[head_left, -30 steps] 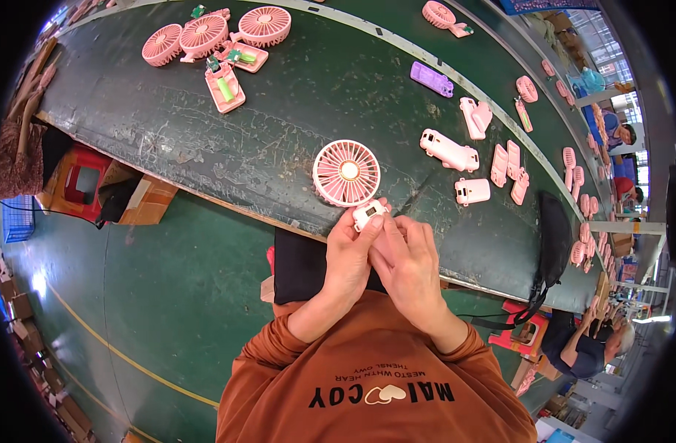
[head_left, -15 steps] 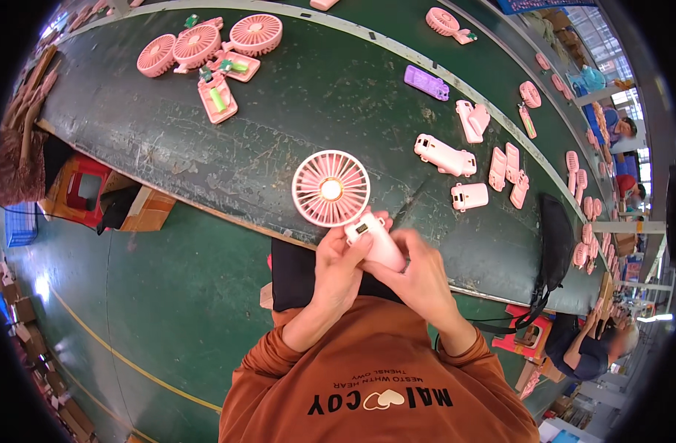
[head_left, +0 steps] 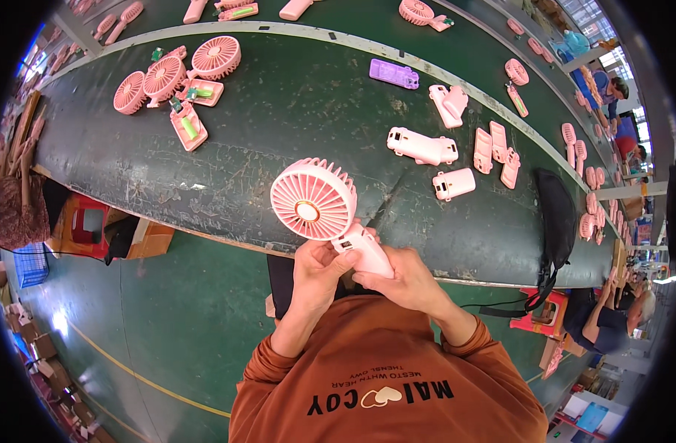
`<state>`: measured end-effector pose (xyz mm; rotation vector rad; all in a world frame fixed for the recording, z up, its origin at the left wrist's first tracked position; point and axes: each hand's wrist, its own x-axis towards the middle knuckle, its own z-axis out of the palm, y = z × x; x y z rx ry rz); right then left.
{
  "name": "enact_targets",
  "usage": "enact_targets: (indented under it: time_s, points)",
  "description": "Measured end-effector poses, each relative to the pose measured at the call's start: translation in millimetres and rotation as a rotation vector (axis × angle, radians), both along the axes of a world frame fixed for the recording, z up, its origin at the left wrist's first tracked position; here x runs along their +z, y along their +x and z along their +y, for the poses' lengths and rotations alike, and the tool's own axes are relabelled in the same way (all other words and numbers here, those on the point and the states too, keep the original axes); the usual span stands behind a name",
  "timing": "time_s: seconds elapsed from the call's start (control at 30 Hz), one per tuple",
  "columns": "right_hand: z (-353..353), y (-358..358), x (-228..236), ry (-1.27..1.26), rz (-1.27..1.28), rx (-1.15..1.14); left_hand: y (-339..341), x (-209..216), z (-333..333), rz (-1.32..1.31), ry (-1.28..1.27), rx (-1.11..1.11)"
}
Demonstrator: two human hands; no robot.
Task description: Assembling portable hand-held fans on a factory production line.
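Note:
Both my hands hold a pink handheld fan over the near edge of the dark green workbench. Its round, slatted head points away from me and tilts a little to the left. My left hand pinches the neck end of the handle, thumb on top beside a small dark slot. My right hand closes round the handle's lower end from the right. Some fingers of both hands are hidden beneath the handle.
At the far left lie several pink fan heads with open handles showing green parts. Pink handle shells and a purple shell lie at right. A black bag hangs over the bench's right end. Other people sit farther right.
The fan has tipped, so the side of its head now shows, and it sits slightly further left. Both hands keep their hold. The whole view has shifted a little.

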<state>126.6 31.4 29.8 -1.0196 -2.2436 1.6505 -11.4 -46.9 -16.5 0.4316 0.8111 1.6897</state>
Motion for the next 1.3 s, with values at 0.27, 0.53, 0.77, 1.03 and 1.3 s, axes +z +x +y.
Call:
enact_targets:
  time_s: [0.27,0.53,0.77,1.03,1.3]
  points:
    - [10,17,-6,-1.036,0.360,0.009,-10,9,12,-0.153,0.004,-0.175]
    - [76,14,-7,-1.041,0.442,-0.323,-27,16,21,0.077,0.050,-0.054]
    - [252,54,13,-0.634,0.470,-0.745,-81,19,-1,0.523,-0.146,0.382]
    - [404,98,-51,-0.358,0.616,-1.157,-107,-14,-10,1.093,-0.314,0.709]
    - [467,154,-78,0.609,-0.134,-1.176,-31,-5,37,1.727,-0.263,0.443]
